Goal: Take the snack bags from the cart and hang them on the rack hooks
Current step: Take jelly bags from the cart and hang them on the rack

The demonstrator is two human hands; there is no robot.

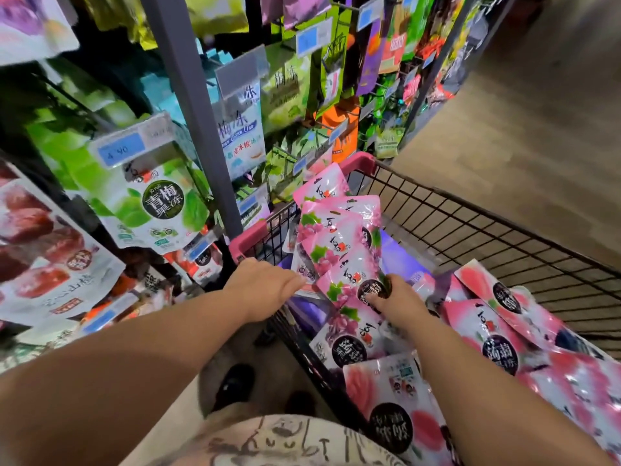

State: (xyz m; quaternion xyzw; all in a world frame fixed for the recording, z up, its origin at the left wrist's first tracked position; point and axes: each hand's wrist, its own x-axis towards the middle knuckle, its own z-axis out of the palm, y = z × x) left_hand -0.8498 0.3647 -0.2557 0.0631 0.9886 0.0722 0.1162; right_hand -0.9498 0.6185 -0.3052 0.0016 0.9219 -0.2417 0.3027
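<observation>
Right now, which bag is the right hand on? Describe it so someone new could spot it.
Start at the wire cart with the pink rim beside the rack. In its far corner leans a fan of pink grape bags. The bag is the nearest of that fan, pinched by the right hand; alone among them, its round black label lies under the thumb.

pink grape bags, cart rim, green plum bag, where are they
pink grape bags point(339, 250): head view, front of a middle bag
cart rim point(247, 242): head view, pink corner piece
green plum bag point(163, 200): head view, dark round label
</observation>
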